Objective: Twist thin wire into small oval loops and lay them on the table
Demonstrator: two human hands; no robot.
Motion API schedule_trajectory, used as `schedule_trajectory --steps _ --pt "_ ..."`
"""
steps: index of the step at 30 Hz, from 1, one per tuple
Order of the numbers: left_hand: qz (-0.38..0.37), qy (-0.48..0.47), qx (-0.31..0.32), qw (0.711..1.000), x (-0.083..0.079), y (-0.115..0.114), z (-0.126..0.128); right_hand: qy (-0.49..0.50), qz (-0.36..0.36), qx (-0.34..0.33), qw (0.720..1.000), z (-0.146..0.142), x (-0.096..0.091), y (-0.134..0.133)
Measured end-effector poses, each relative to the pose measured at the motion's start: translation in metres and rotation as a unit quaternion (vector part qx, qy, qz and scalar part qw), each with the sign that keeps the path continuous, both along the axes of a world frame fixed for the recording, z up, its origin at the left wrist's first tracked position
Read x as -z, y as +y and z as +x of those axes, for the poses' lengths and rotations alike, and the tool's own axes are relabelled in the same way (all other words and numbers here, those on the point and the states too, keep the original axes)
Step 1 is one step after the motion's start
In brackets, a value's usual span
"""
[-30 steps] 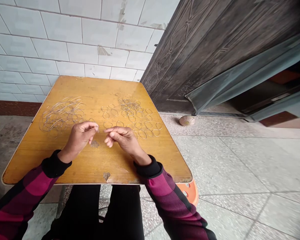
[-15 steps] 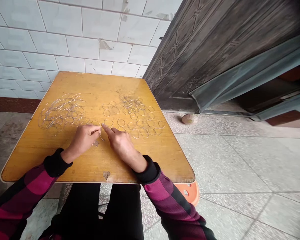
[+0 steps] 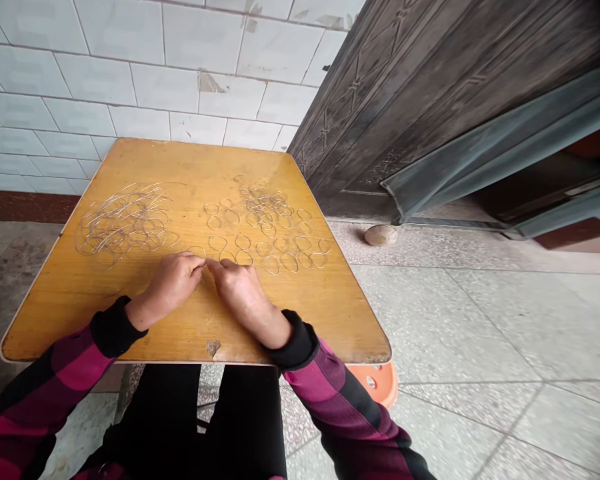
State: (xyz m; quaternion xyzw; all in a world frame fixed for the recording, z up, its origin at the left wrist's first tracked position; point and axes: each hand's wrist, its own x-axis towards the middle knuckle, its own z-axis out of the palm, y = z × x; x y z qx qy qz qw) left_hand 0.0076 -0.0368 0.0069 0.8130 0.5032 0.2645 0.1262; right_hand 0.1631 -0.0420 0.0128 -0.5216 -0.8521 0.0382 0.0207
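Observation:
Over the middle of the wooden table (image 3: pixel 180 333), my left hand (image 3: pixel 173 280) pinches a thin wire (image 3: pixel 199 248) that curves up in a loop beyond the fingers. My right hand (image 3: pixel 243 293) is closed just beside it, thumb and index fingertip pressed on the same wire close to the left fingertips. Left of my hands lies a tangled heap of curved wire pieces (image 3: pixel 125 223). Several figure-eight wire loops (image 3: pixel 290 253) are spread to the right, with a denser pile of bent loops (image 3: pixel 265 205) behind them. The wire's lower end is mostly hidden by my fingers.
A white tiled wall (image 3: pixel 165 93) stands behind the table. To the right are a dark carved wooden door (image 3: pixel 350 133) and a grey-blue curtain (image 3: pixel 445 167). A round pale object (image 3: pixel 381 235) lies on the floor. An orange stool (image 3: pixel 380 383) shows beneath the table's right corner.
My right index finger, stretched out before, has bent in, and its tip has come down nearer the left fingertips. The wire's free tail below my hands shows less now.

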Motion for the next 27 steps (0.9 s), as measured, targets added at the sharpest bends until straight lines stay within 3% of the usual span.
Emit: schedule_trajectory --steps 3,6,11,18,22,27 --pt "-0.008 -0.001 -0.004 1.0 -0.001 0.001 0.001 -0.011 -0.01 0.005 1.0 -0.002 -0.002 -0.001" --pt "-0.065 -0.044 -0.001 0.997 -0.001 0.002 0.0 -0.021 -0.019 0.002 1.0 -0.004 -0.004 -0.002" --pt "-0.215 -0.162 0.01 0.963 0.007 0.01 -0.009 -0.035 -0.027 -0.001 0.999 -0.004 -0.007 -0.004" --pt "-0.303 -0.181 0.004 0.936 0.006 0.015 -0.012 -0.032 -0.025 -0.019 0.999 -0.005 -0.004 -0.008" --pt "-0.277 -0.179 -0.012 0.944 0.004 0.016 -0.013 0.089 -0.023 -0.032 0.995 0.002 0.0 -0.002" --pt "-0.234 -0.207 -0.042 0.949 0.008 0.016 -0.014 0.282 -0.081 -0.015 0.956 0.013 0.001 0.008"
